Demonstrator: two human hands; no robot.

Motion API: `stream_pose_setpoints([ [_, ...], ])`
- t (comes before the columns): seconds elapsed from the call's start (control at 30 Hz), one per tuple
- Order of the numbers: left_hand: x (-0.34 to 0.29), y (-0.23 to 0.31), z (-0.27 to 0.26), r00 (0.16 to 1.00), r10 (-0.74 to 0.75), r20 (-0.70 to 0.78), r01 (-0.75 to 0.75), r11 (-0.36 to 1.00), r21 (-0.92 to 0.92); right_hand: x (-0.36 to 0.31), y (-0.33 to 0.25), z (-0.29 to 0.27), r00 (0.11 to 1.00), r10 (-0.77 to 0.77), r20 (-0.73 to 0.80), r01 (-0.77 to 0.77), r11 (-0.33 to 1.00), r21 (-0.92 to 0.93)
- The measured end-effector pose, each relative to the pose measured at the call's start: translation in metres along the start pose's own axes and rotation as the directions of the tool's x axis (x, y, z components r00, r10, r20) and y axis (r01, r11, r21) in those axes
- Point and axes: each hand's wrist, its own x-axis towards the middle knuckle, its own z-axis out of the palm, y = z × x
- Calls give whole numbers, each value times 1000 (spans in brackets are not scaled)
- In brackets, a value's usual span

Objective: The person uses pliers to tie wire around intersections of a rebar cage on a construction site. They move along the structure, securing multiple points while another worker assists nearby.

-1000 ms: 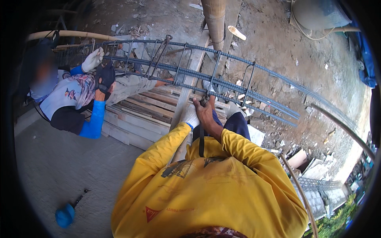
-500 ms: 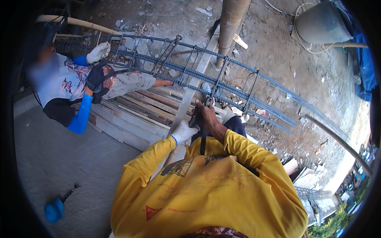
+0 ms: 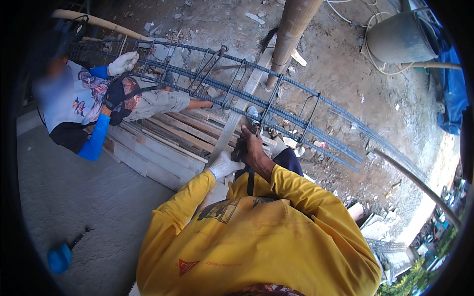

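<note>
My left hand (image 3: 225, 165), in a white knitted glove, is closed in front of my waist against a dark hand tool (image 3: 240, 152). Bare, my right hand (image 3: 254, 150) wraps round the same tool, hiding most of it; its exact kind cannot be made out. Both hands are just on my side of a long rebar cage (image 3: 269, 104), made of ribbed bars with square stirrups. The tool's tip, near the closest bar, is small and partly covered by fingers.
A wooden beam (image 3: 232, 129) passes under the cage, beside a thick upright post (image 3: 291, 39). At left sits a co-worker (image 3: 81, 103) with gloved hands near the cage. Stacked boards (image 3: 153, 155), a blue tool or reel (image 3: 59, 258) and a grey bucket (image 3: 402, 37) stand around.
My hands have drawn back slightly from the cage's near bar, toward my body. The tool's rounded metal head, visible before at the bar, is now mostly hidden. My view has shifted a little.
</note>
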Motion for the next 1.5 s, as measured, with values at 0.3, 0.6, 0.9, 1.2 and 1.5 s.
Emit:
stream_pose_setpoints([
  [0.3, 8, -23, -12, 853, 113, 509, 271, 737, -619, 5, -5, -11, 959, 135, 251, -158, 985, 75],
  [0.6, -14, -15, 25, 876, 232, -424, -116, 953, 281, 1, 16, -1, 999, 32, -40, -33, 999, -17],
  [0.9, -10, -11, 27, 809, 297, -507, -59, 899, 433, -4, 20, -8, 997, 7, 77, 1, 995, -99],
  [1.2, 4, -24, 12, 958, 218, -185, -191, 969, 154, -9, 23, -13, 999, 38, 39, -30, 983, -182],
  [1.5, -3, -27, 3, 963, -1, 269, 130, 877, -463, -2, 23, -23, 941, 205, 269, -224, 974, 41],
])
